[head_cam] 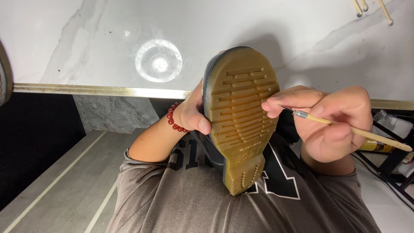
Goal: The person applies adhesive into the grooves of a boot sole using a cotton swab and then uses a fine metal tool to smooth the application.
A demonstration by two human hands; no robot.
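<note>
Boot (pixel 239 116), sole up, with 1 fine brush (pixel 345 126)
Boot is clamped in left hand (pixel 192 116); brush is pinched by right hand (pixel 332 125), tip at tread edge; no coating is discernible on sole.

A dark leather boot with a ridged tan rubber sole (pixel 239 116) is held sole-up toward the camera, above the lap of a grey printed T-shirt (pixel 194 198). The left hand (pixel 192 114) grips the boot's side, thumb pressed on the sole's edge; a red beaded bracelet (pixel 174 118) circles that wrist. The right hand (pixel 330 123) pinches a thin wooden-handled brush with a metal ferrule (pixel 349 127), its fingers (pixel 280 103) closed around it; the tip lies against the sole's right edge, hidden behind the fingertips. Behind the boot runs a white marble worktop (pixel 86 43) with a brass-coloured edge strip (pixel 99 90). Pale wooden sticks (pixel 385 12) lie at its upper right corner.
</note>
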